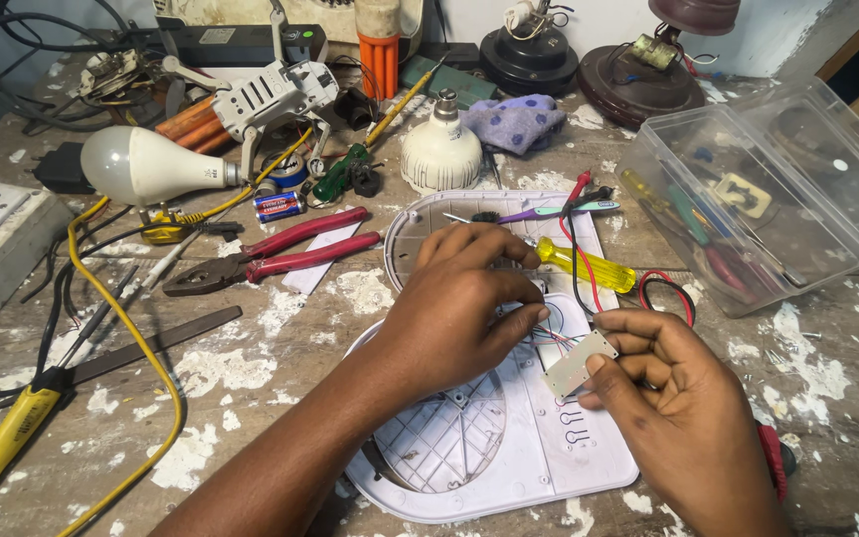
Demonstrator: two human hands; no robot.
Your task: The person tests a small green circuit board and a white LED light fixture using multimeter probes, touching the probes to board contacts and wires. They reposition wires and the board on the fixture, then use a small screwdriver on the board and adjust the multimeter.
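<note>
Red-handled pliers (pixel 270 254) lay at ten o'clock of the bench's centre, a large white bulb (pixel 146 166) beyond them. A small white drone (pixel 272 96) sat near eleven — a second, squat bulb (pixel 439 151) at twelve. A clear plastic box (pixel 748 199) of tools stood at two o'clock; a yellow cable (pixel 126 328) trailed at eight.

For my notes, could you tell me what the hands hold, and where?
The right hand pinches a small circuit board by its lower right edge; the left hand fingers its thin wires.
</note>
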